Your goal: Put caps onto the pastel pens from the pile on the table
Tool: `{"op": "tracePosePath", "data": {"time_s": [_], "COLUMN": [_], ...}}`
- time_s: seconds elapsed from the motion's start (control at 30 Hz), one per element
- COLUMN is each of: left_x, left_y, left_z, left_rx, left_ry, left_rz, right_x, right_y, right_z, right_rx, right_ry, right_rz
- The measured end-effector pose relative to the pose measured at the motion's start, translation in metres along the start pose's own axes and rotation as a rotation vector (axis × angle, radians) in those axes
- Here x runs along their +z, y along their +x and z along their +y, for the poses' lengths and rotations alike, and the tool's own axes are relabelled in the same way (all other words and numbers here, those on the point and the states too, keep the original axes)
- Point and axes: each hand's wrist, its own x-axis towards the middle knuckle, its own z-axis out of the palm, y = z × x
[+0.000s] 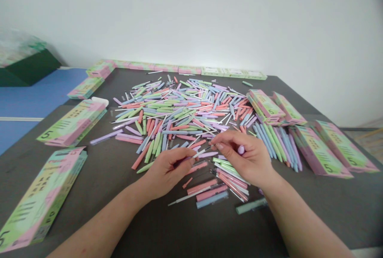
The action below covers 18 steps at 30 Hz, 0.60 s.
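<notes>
My left hand [169, 172] is closed, thumb against fingers, around a thin white pen refill [201, 152] that points up to the right. At the refill's tip, the thumb and forefinger of my right hand [249, 160] are pinched together. Tucked in the curled fingers of that same hand is a purple pen barrel [241, 149], mostly hidden. Below the hands lie loose pink pen barrels [212, 192], a blue barrel [212, 200], a green barrel [250, 206] and a white refill [185, 199].
A wide heap of pastel pen parts [179, 108] covers the dark table's middle. Printed pen boxes stand at left [44, 194], right [324, 152] and along the back edge [166, 67]. Several assembled-looking pens [277, 144] lie in a row at right. A dark green bin [30, 66] sits far left.
</notes>
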Motion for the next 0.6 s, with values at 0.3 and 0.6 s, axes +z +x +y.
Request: {"op": "tracePosePath", "data": {"time_s": [0.3,0.6], "left_x": [-0.0001,0.0025], "left_y": [0.0012,0.0017], "left_z": [0.0021,0.0066], "left_rx": [0.025,-0.002], "left_ry": [0.070,0.061], "left_rz": [0.008,-0.043], "right_x": [0.0039,0.0093], "right_y": [-0.0022,-0.0003], "right_z": [0.0013,0.0080], "right_rx": [-0.089,-0.033], "right_ry": [-0.050,-0.024], "right_rz": [-0.100,-0.199]}}
